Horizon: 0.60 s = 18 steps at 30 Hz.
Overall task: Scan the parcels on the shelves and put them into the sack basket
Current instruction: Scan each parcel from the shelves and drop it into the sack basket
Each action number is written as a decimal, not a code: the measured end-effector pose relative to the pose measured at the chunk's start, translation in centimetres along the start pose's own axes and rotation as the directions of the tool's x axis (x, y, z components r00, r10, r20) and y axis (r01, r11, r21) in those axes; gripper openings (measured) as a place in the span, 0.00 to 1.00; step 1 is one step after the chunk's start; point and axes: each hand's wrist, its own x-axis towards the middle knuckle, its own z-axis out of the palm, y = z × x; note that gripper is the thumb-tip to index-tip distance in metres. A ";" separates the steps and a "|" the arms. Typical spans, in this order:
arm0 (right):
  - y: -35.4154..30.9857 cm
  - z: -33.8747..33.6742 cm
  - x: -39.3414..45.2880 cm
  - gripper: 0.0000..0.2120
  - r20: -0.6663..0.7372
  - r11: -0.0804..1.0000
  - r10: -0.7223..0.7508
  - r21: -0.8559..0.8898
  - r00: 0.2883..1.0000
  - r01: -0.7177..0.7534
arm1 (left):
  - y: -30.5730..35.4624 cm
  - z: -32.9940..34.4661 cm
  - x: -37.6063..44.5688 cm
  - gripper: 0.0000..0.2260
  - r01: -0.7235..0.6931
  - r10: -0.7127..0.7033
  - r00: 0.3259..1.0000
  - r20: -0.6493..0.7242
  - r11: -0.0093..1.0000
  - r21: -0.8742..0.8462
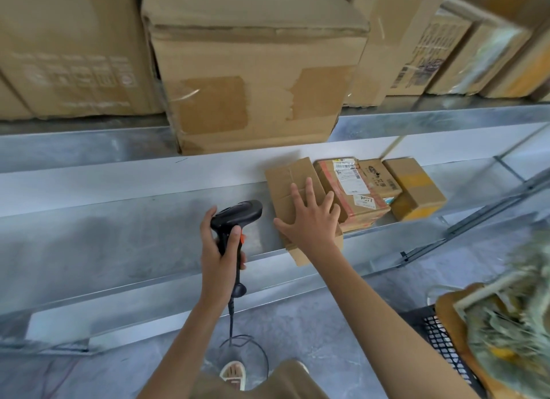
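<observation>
**Reaching for next parcel, four left on this shelf**

We see big cartons point(256, 80) packed along the upper shelf, none touched. Below, the metal shelf point(119, 235) is bare on its left; four small parcels sit in a row at its right end.

The sack basket point(446, 342) sits low right, black mesh rim with a blurred sack at it; at least one brown box seems to be inside, contents otherwise unclear. So some loading looks done, most stock is left.

Our right hand point(312, 220) lies flat on the plain parcel point(291, 181), the leftmost one, which overhangs the shelf edge. Grip wide, fingers spread, nothing closed yet. Just beside it: labelled parcel point(348, 190), printed parcel point(378, 175), yellow-taped parcel point(416, 187).

Our left hand point(218, 244) has its grip wrapped round the scanner point(235, 217), nose aimed toward the plain parcel. No label shows on its top, so it likely needs turning before the scan.
</observation>
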 end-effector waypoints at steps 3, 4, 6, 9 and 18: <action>-0.5 0.6 0.2 0.44 -0.019 0.999 0.010 -0.031 1.000 -0.010 | 0.0 -0.3 0.0 0.19 0.004 -0.004 1.000 -0.004 1.000 0.001; -0.6 0.7 0.3 0.43 -0.026 0.999 0.013 -0.037 1.000 -0.014 | 0.0 -0.4 0.0 0.19 0.006 -0.006 1.000 -0.004 1.000 0.001; -0.6 0.8 0.4 0.41 -0.039 0.999 0.021 -0.029 0.999 -0.022 | 0.3 -0.5 0.0 0.19 0.003 -0.003 1.000 -0.006 1.000 0.004; 0.2 0.9 0.4 0.39 -0.042 0.995 0.063 0.084 0.997 -0.060 | 0.8 -0.7 0.0 0.19 -0.017 0.017 1.000 0.004 1.000 -0.001; 0.3 0.7 -4.3 0.37 -0.198 0.490 0.251 0.870 0.947 0.052 | 2.7 -2.2 -0.4 0.24 -0.110 0.111 0.992 0.058 0.994 -0.024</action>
